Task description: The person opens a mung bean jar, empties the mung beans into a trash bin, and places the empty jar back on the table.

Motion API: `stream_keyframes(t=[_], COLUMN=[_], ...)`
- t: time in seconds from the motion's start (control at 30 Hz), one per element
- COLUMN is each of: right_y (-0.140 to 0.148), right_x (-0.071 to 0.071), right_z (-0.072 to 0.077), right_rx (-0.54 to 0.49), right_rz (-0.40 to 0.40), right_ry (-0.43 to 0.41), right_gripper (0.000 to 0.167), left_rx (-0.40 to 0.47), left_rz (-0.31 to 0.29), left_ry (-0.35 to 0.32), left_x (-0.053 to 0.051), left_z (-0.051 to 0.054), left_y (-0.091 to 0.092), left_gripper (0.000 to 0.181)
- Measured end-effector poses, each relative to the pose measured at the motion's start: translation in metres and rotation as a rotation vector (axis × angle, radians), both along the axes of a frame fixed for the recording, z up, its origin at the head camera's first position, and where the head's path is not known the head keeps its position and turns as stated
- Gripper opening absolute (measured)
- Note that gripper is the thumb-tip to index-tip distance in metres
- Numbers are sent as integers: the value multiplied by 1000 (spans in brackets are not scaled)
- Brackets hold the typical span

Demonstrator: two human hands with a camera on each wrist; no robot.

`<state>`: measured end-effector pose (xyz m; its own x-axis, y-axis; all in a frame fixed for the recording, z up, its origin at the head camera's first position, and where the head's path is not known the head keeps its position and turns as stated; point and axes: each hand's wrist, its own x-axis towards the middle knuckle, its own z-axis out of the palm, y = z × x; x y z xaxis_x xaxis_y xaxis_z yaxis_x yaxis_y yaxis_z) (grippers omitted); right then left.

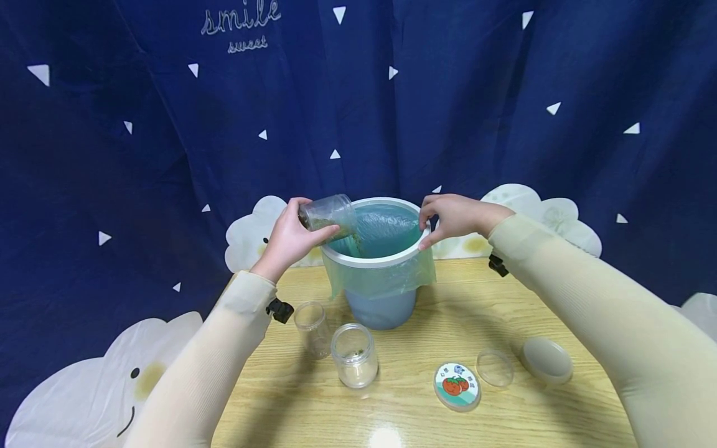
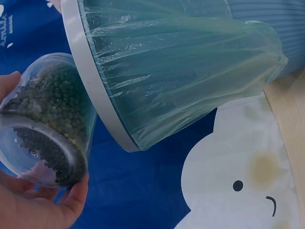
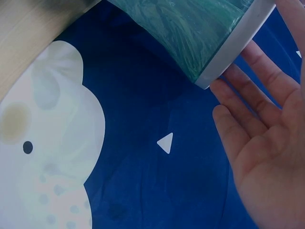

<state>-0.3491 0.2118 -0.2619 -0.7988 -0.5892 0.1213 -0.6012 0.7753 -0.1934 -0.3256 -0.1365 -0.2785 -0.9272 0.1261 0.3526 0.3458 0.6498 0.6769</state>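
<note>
My left hand (image 1: 299, 235) grips a clear plastic jar (image 1: 332, 210), tipped with its mouth over the lined trash can (image 1: 386, 308). Small dark green grains (image 2: 59, 95) lie inside the jar, and some spill down into the can. A thin green bag lines the can and folds over its white rim (image 1: 366, 264). At the right side of that rim, my right hand (image 1: 455, 214) holds the edge between thumb and fingers. Seen from the right wrist, its fingertips (image 3: 220, 88) touch the rim.
Two clear jars, a slim one (image 1: 313, 330) and a wider one (image 1: 355, 358), stand before the can. Right of them lie a lid with a tomato picture (image 1: 457, 387), a clear disc (image 1: 495, 368) and a pale oval lid (image 1: 546, 361). Behind hangs a blue curtain (image 1: 358, 93).
</note>
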Motion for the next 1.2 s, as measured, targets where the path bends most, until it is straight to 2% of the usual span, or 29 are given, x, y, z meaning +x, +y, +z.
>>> stream_keyframes(t=[0.53,1.2], right_y=[-1,-2], right_x=[-1,1], right_z=[1,4], right_rx=[14,24], right_rz=[-6,-10], right_ry=[-15,-20], right_gripper=[40,40], left_rx=[10,12], left_rz=[11,10], left_ry=[4,41], left_x=[2,2], left_z=[2,5], left_y=[0,-2], left_gripper=[81,79])
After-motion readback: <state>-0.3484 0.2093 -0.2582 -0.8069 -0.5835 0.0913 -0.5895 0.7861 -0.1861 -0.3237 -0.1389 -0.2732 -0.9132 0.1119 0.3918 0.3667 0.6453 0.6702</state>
